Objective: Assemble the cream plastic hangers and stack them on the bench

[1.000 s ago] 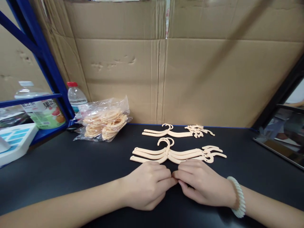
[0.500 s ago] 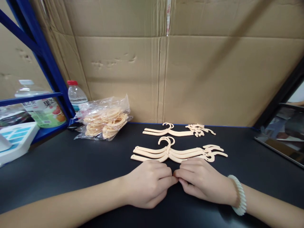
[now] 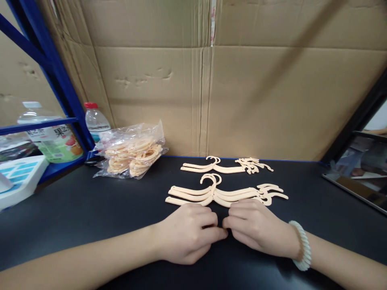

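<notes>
Just in front of the nearer group of cream folding hangers (image 3: 193, 196), my left hand (image 3: 187, 233) is closed, its index finger pointing right. My right hand (image 3: 256, 227), with a pale coiled band on its wrist, is closed too, fingertips meeting the left ones over the black table (image 3: 90, 219). Whatever lies between the fingers is hidden. The nearer hangers have hooks pointing away from me and several curved cream pieces (image 3: 273, 196) at their right end. A second hanger group (image 3: 230, 169) lies behind, with small cream pieces (image 3: 252, 165) piled at its right end.
A clear plastic bag (image 3: 133, 155) of cream parts lies at the back left, beside a red-capped bottle (image 3: 97, 123). A large labelled bottle (image 3: 56, 141) stands by the blue frame (image 3: 50, 60). Cardboard (image 3: 272, 100) walls the back; a dark-framed screen (image 3: 363, 169) stands right.
My fingertips have shifted slightly: a small gap shows between the left hand's curled fingers and the right hand. The hangers stay where they were.
</notes>
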`<action>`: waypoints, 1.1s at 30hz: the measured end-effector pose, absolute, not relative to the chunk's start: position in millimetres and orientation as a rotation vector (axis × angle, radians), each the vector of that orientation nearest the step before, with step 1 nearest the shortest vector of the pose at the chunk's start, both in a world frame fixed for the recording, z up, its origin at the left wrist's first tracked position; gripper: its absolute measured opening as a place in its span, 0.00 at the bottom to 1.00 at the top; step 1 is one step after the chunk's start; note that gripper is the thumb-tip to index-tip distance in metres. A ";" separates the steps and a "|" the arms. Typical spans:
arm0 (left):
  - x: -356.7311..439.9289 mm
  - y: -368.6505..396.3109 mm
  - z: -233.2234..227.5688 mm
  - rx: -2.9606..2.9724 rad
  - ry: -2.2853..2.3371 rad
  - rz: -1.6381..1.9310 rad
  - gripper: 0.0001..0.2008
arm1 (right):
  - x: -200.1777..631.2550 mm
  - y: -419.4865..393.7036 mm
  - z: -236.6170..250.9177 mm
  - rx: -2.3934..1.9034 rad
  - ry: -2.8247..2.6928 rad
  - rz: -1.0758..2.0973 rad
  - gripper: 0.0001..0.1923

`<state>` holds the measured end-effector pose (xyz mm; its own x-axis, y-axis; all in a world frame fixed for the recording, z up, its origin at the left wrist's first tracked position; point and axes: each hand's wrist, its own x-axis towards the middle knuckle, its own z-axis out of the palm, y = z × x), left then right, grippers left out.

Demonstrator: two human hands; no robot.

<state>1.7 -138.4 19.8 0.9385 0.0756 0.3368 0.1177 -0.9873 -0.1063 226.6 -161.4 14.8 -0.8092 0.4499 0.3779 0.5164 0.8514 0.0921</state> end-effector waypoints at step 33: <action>-60.0 -23.1 11.8 -2.856 -1.003 -0.776 0.15 | 387.3 -58.0 18.7 -1.678 -2.175 -0.226 0.12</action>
